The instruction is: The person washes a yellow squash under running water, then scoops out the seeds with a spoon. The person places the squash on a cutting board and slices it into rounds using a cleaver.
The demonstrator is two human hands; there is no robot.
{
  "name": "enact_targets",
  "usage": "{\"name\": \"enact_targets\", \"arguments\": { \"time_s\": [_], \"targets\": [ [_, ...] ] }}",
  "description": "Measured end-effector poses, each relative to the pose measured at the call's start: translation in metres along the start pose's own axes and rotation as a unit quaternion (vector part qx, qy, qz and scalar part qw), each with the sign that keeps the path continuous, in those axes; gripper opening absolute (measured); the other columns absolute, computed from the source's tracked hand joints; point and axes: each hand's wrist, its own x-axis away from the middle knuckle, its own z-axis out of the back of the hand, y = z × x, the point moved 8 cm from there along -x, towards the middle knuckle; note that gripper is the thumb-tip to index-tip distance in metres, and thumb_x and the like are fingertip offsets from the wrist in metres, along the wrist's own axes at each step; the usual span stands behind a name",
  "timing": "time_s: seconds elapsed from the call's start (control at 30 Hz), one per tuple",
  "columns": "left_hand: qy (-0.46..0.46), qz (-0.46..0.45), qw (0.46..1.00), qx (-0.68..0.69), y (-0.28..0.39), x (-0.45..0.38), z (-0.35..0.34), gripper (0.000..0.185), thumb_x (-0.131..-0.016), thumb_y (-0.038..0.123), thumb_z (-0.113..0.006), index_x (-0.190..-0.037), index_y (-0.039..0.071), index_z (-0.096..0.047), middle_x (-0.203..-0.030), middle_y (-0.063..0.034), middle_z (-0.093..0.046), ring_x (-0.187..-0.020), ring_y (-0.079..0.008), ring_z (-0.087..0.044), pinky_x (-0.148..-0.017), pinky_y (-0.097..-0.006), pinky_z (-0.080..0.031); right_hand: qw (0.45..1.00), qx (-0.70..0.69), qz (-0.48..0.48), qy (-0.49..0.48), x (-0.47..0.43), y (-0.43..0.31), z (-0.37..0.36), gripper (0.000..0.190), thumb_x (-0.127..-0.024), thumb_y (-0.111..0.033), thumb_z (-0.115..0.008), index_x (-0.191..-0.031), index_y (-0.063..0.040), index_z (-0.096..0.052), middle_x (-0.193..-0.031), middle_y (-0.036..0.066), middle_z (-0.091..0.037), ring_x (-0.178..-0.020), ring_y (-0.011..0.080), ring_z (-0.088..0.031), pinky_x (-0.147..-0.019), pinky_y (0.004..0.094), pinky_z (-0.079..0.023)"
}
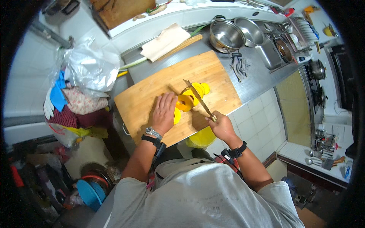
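On the wooden cutting board [148, 84], yellow-orange pumpkin pieces lie in a row. My left hand [164, 112] rests, fingers together, over a pumpkin piece [177, 116] at the row's near end; its thumb is hidden. Just right of the fingers, an orange pumpkin piece [184, 103] shows a hollow centre. In my right hand [221, 125] is the handle of a knife [199, 98]. Its long blade slants up and left across the row, beside the cut pumpkin slices [198, 89]. Whether the blade touches pumpkin cannot be told.
A yellow bucket [202, 138] stands below the board's near edge. Behind the board are a pale cloth [165, 41] and a leek-like stalk [134, 64]. A steel pot [227, 35], a steel bowl [249, 31] and a rag [239, 67] occupy the counter; plastic bags [89, 67] bulge at left.
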Motion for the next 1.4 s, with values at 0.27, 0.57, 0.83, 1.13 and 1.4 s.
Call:
{"name": "enact_targets", "arguments": {
  "time_s": [0.27,0.57,0.83,1.13,1.4],
  "targets": [
    [-0.058,-0.052,0.997,-0.010,-0.002,-0.009,-0.002,0.029,-0.097,0.008,-0.077,-0.126,0.004,-0.081,-0.117,-0.0139,-0.068,-0.117,-0.0381,-0.067,-0.108,-0.0506,-0.056,0.998,-0.016,-0.051,0.044,0.041,0.056,0.024,0.039,-0.110,-0.039,-0.085,-0.114,-0.001,-0.078,-0.087,0.028,-0.079,-0.086,0.0500,-0.080,-0.077,0.0569,-0.062],
    [-0.060,-0.036,0.997,-0.036,0.024,-0.016,-0.003,0.050,-0.099,0.013,-0.079,-0.148,0.007,-0.072,-0.165,-0.0220,-0.059,-0.164,-0.0473,-0.050,-0.143,-0.0608,-0.035,0.995,-0.003,-0.089,0.047,0.047,0.089,0.025,0.040,-0.110,-0.042,-0.082,-0.115,-0.002,-0.079,-0.093,0.028,-0.081,-0.090,0.0507,-0.080,-0.081,0.0596,-0.062],
    [-0.081,-0.209,0.974,0.033,0.112,-0.096,-0.045,0.054,-0.096,0.020,-0.082,-0.148,0.006,-0.076,-0.164,-0.0186,-0.066,-0.162,-0.0404,-0.055,-0.139,-0.0618,-0.039,0.986,-0.074,-0.120,0.093,0.037,0.106,0.021,0.045,-0.110,-0.040,-0.084,-0.113,0.004,-0.079,-0.091,0.032,-0.078,-0.088,0.0516,-0.079,-0.080,0.0576,-0.060],
    [-0.127,-0.181,0.965,-0.139,0.068,-0.095,-0.059,0.023,-0.101,0.018,-0.076,-0.119,0.005,-0.080,-0.140,-0.0164,-0.073,-0.145,-0.0372,-0.064,-0.129,-0.0589,-0.047,0.971,-0.172,-0.122,0.110,0.025,0.140,0.018,0.040,-0.117,-0.036,-0.081,-0.113,0.004,-0.077,-0.078,0.009,-0.073,-0.064,0.0185,-0.069,-0.059,0.0403,-0.055],
    [-0.123,-0.059,0.990,-0.024,0.080,-0.150,-0.089,0.039,-0.098,0.028,-0.091,-0.128,0.005,-0.081,-0.125,-0.0179,-0.076,-0.123,-0.0390,-0.070,-0.108,-0.0540,-0.055,0.942,-0.273,-0.174,0.094,0.012,0.121,0.027,0.047,-0.116,-0.043,-0.082,-0.114,0.004,-0.079,-0.072,0.010,-0.070,-0.052,0.0181,-0.065,-0.052,0.0396,-0.052]
  ]
}}
